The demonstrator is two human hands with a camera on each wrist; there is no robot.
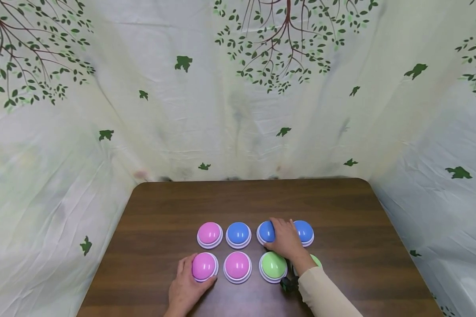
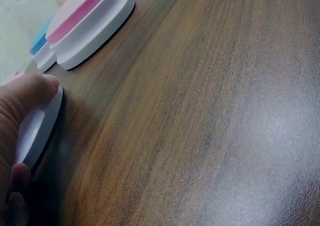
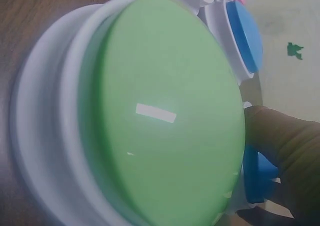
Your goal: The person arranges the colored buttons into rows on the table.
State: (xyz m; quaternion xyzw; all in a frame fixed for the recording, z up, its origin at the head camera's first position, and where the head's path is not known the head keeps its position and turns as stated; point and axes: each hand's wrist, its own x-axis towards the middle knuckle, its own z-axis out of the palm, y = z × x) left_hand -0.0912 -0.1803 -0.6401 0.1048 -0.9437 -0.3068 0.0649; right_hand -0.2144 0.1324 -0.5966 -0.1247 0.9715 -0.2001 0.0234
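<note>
We've L hand (image 1: 188, 284) curled round the pink button (image 1: 203, 266) at front left & R hand (image 1: 287, 241) gripping the blue button (image 1: 266, 231), 3rd along at back — prob. adjusting their spots, so next move likely needs level, gentle release w/o nudging neighbours.

The right sleeve (image 1: 327, 291) is cream, its wrist gear (image 1: 288, 284) apparently black.

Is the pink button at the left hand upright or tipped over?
Upright: the pink button has its dome facing up, with the white base below.
</note>
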